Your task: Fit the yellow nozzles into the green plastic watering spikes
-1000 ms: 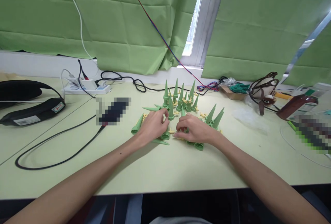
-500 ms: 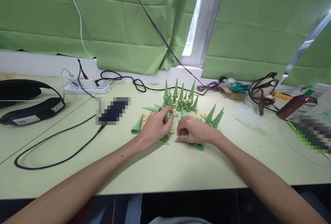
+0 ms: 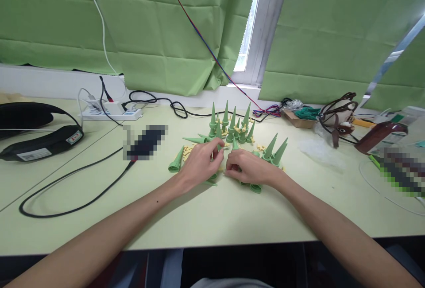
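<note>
My left hand is curled in a pinch, with a bit of green plastic cone showing at its thumb and forefinger. Close beside it, my right hand has its fingertips pressed together low over the table; whatever they hold is hidden. Several green cones stand upright behind the hands, with small yellow pieces on and around them. A green cone leans left of my left hand, and a green cone lies below my right wrist. Loose yellow pieces are scattered near my left hand.
A pixelated dark device with a black cable lies on the left, near a black padded headset. A power strip stands at the back. On the right are a cardboard box, clear plastic and a dark red bottle.
My right hand has shifted slightly left, and its fingertips have drawn together. My left hand's thumb and forefinger have turned slightly; the cones behind stay put.
</note>
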